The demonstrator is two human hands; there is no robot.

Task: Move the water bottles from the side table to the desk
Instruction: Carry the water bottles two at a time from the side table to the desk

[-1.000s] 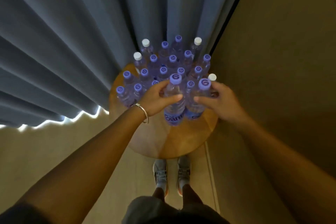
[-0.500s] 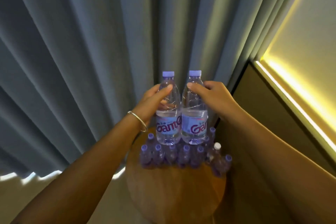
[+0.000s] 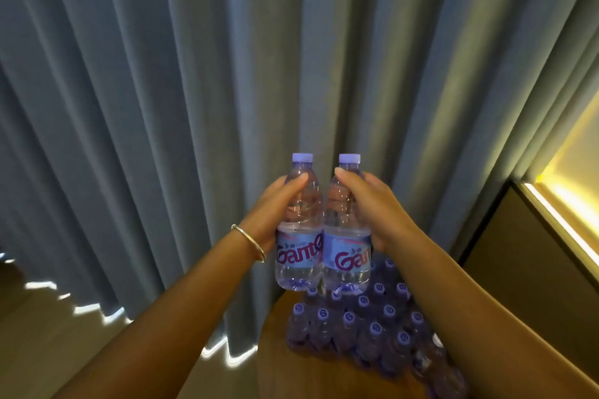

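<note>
Head view shows the left hand [image 3: 275, 214] grasping one bottle [image 3: 299, 236] and the right hand [image 3: 372, 214] grasping another bottle [image 3: 347, 243], both upright and touching, above the far edge of the side table [image 3: 275, 350], where many bottles [image 3: 372, 330] crowd the right part, curtain [image 3: 194, 91] just behind.

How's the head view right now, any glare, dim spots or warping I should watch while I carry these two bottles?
Head view: the two held bottles are sharp, labels legible; the left hand and right hand are evenly lit. The bottles on the side table sit in dim shadow. A bright yellow light strip glares at right; daylight leaks under the curtain lower left. Wide-angle bending fans the curtain folds.
</note>
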